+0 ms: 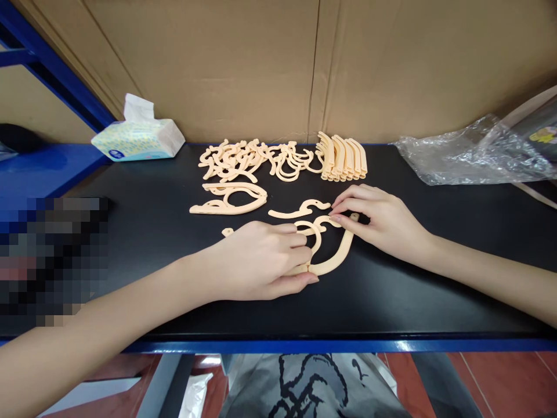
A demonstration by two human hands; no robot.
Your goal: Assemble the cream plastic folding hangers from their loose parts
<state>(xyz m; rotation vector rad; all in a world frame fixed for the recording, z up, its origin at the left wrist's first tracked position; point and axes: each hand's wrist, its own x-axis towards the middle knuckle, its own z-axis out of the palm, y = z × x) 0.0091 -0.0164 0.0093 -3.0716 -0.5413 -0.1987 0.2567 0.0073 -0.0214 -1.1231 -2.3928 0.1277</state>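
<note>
In the middle of the black tabletop is a cream plastic folding hanger (338,255), its arms spread apart. My left hand (265,261) is closed on its centre, near the ring-shaped hook, and covers much of the left arm. A small S-curved piece (322,222) lies by the hanger's right arm; my right hand (369,212) pinches its right end between thumb and fingertips. Just behind it rests another S-curved piece (296,213), its tip close to my right fingers. To the left lies a folded hanger (243,210).
Along the back sit a heap of curved cream pieces (230,158), several hook pieces (288,162) and a stack of arm pieces (343,158). A tissue pack (139,139) stands back left, clear plastic bag (470,154) back right. A cardboard wall (217,64) rises behind.
</note>
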